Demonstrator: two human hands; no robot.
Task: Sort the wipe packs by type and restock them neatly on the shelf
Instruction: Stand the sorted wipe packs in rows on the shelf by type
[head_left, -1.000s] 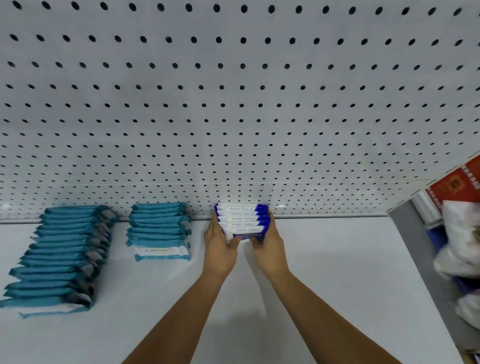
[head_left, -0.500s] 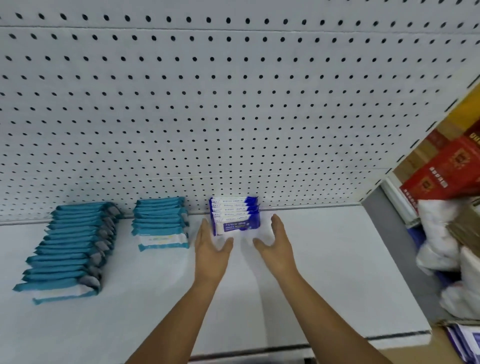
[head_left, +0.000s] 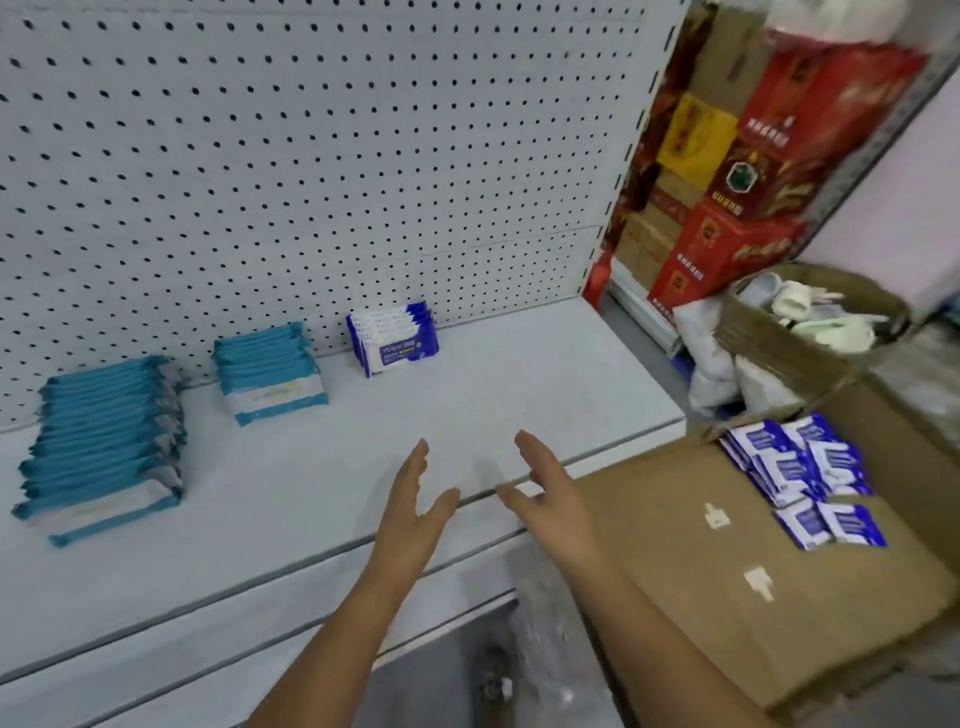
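Hands clear of shelf — both empty.
I saw left hand and right hand spread wide; blue-white packs stood against the pegboard.

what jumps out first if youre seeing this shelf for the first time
Two bare open hands, left and right, hover over the shelf front edge. Behind them stand two teal rows and a short blue row against the pegboard. More blue packs lie on a cardboard box at right.
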